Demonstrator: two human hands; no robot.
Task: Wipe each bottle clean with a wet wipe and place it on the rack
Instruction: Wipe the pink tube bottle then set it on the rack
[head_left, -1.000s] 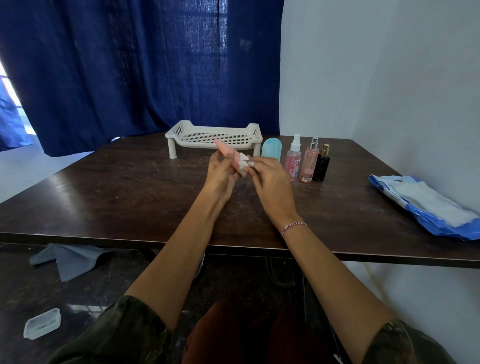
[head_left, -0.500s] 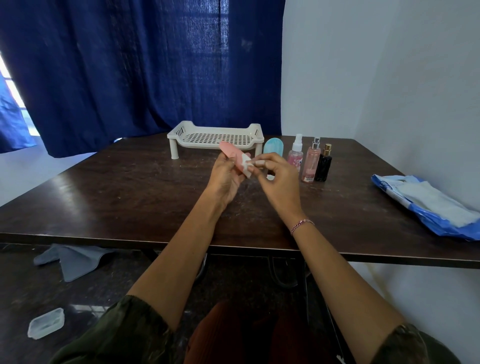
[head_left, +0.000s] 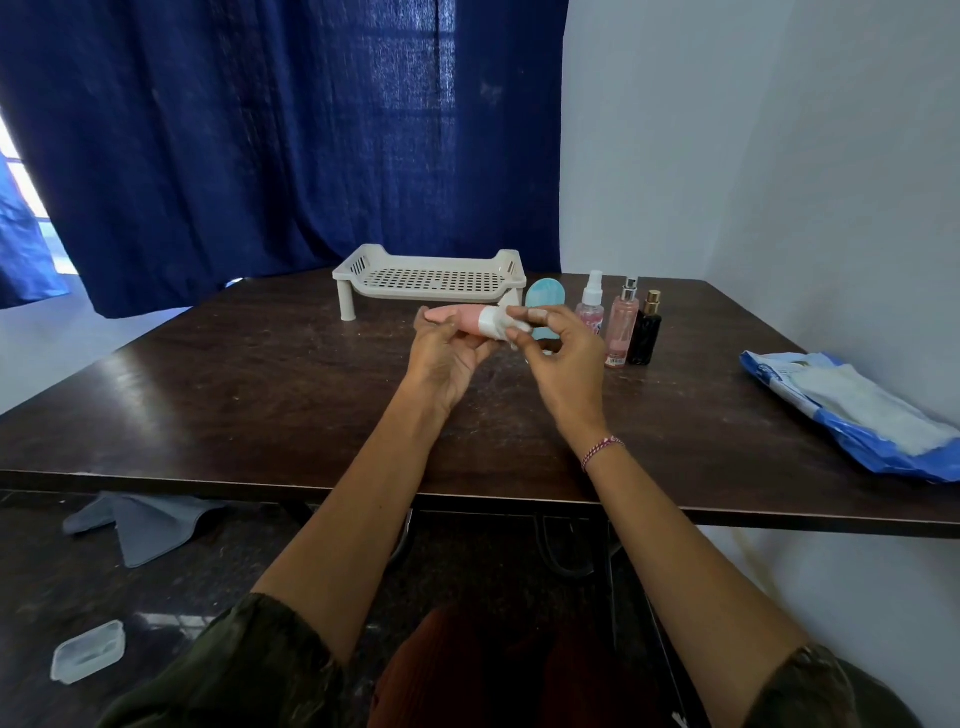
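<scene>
My left hand (head_left: 445, 358) holds a pink bottle (head_left: 453, 316) lying almost level above the table, its white cap pointing right. My right hand (head_left: 558, 358) pinches a white wet wipe (head_left: 500, 325) wrapped round the cap end of that bottle. Behind the hands a cream perforated rack (head_left: 431, 278) stands on short legs with nothing on it. Right of the rack stand a light blue bottle (head_left: 541, 297), a clear spray bottle (head_left: 590, 306), a pink spray bottle (head_left: 621, 327) and a black bottle (head_left: 645, 332).
The dark wooden table (head_left: 260, 395) fills the middle of the view. A blue wet-wipe pack (head_left: 857, 410) lies at its right edge by the white wall. On the floor at the left lie a grey cloth (head_left: 140, 522) and a small clear lidded box (head_left: 88, 652). A dark blue curtain hangs behind.
The pink bottle has tipped from a steep slant to nearly level. The wipe in my right hand has slid toward the cap end.
</scene>
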